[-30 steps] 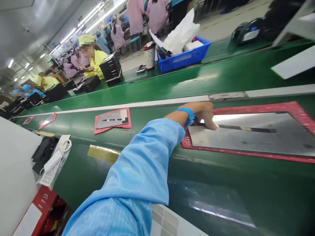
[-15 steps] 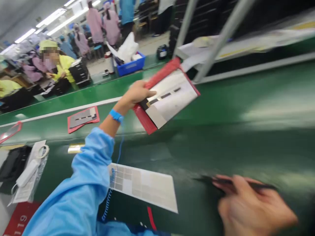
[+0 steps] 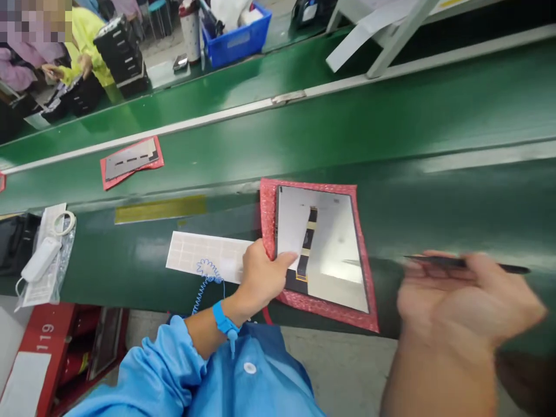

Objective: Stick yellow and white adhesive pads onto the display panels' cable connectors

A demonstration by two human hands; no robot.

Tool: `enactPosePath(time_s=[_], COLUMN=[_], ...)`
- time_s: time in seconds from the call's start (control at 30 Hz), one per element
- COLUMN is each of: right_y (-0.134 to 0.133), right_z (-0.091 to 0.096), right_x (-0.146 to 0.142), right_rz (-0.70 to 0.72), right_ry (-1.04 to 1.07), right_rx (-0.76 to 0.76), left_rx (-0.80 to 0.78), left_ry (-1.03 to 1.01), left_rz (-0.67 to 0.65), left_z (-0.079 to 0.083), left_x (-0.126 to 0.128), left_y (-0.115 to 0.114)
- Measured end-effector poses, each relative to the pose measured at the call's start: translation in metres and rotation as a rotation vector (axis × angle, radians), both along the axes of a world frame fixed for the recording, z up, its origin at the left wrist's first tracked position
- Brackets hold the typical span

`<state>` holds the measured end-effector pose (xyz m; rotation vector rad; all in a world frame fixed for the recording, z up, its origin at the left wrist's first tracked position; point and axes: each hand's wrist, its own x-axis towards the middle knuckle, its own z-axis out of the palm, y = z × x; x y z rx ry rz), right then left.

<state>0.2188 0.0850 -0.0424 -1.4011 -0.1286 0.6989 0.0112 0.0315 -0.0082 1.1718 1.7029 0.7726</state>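
My left hand (image 3: 264,272) grips the left edge of a silvery display panel (image 3: 334,231), its thumb lying on top. A dark flex cable with gold ends (image 3: 307,237) runs along the panel's face. Under the panel is a red bubble-wrap sheet (image 3: 367,295), held together with it over the near edge of the green bench. To the right, my right hand (image 3: 464,289) is closed around thin black tweezers (image 3: 478,265), whose tip points left toward the panel. Partly behind my left hand lies a white sticker sheet (image 3: 208,252).
Another panel on red wrap (image 3: 132,161) lies on the green conveyor (image 3: 226,145). A yellowish strip (image 3: 160,208), a tape roll (image 3: 65,223) and a white device (image 3: 41,260) are at left. A coiled blue cord (image 3: 200,292) hangs near my wrist strap. A blue bin (image 3: 237,37) stands beyond.
My left hand has brought the panel and red wrap from over the conveyor down toward me, turning them. My right hand still holds the tweezers. The view has tilted downward.
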Motion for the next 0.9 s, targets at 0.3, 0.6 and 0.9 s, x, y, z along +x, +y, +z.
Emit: enactPosePath(time_s=[0.3,0.6,0.9], right_y=[-0.01,0.015,0.027], right_z=[0.038,0.047,-0.008], right_x=[-0.053,-0.221,-0.283], right_rz=[0.258,0.99,1.001], right_ry=[-0.158,-0.046,-0.189], right_rx=[0.084,0.213,0.195], left_rx=[0.082,0.301,0.446], left_ry=[0.532,0.89,0.933], left_rz=[-0.364,-0.181,-0.233], left_z=[0.033,-0.007,-0.025], left_x=[-0.069,-0.211,-0.208], left_y=[-0.037,-0.032,-0.03])
